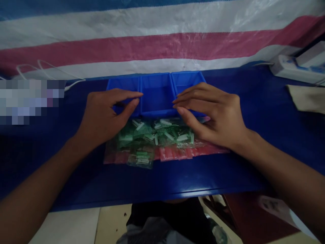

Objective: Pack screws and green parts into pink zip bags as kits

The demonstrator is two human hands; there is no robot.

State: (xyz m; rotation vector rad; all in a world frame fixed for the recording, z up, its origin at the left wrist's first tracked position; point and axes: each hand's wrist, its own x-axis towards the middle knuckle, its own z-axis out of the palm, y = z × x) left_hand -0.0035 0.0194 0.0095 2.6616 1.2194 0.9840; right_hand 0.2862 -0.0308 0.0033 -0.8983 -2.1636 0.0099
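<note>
Three blue bins stand side by side on the blue table. My left hand is over the left bin, its thumb and forefinger apart with nothing between them. Over the right bin's front edge is my right hand, fingers spread and thumb apart, holding nothing visible. Below the bins lie several clear bags with green and white pieces, on top of a row of pink packets. A smaller bag with green and white pieces lies at the front of the pile.
At the back right sit a white power strip and a beige cloth. White cables and a blurred-out patch are at the left. A striped sheet hangs behind the table.
</note>
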